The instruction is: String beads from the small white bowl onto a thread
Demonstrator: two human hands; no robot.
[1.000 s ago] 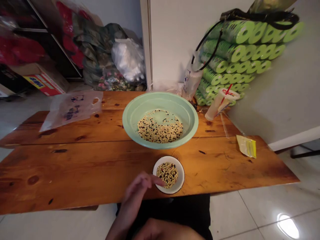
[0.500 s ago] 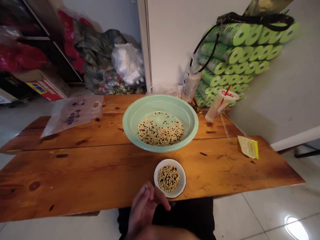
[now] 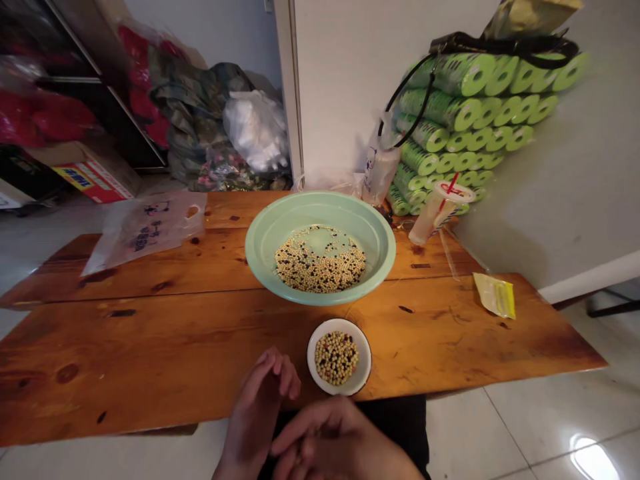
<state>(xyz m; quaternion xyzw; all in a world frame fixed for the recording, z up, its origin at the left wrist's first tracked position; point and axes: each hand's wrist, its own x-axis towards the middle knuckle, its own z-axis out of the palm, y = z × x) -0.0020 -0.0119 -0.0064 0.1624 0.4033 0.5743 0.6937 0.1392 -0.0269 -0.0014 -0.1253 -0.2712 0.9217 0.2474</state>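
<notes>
A white bowl (image 3: pixel 367 365) with a dark rim stands near the table's front edge, holding pale and dark beans (image 3: pixel 337 358). Left of it, my left hand (image 3: pixel 260 400) is raised over the table edge, fingers loosely curved and apart from the thumb, with nothing visible in it. My right hand (image 3: pixel 340 437) is just in front of the bowl, its fingers curled inward; what they may hold is hidden. Behind the bowl sits a large green basin (image 3: pixel 260 263) with many mixed pale and black beans (image 3: pixel 323 270) spread over its bottom.
The wooden table (image 3: pixel 175 353) also carries a plastic bag (image 3: pixel 150 227) at left. At right are a cup with a red straw (image 3: pixel 433 217) and a small yellow packet (image 3: pixel 495 295). Green-wrapped rolls (image 3: pixel 450 127) are stacked against the wall.
My left hand has shifted left, away from the bowl. My right hand has risen into view in front of the bowl. Basin and bowl stay in place.
</notes>
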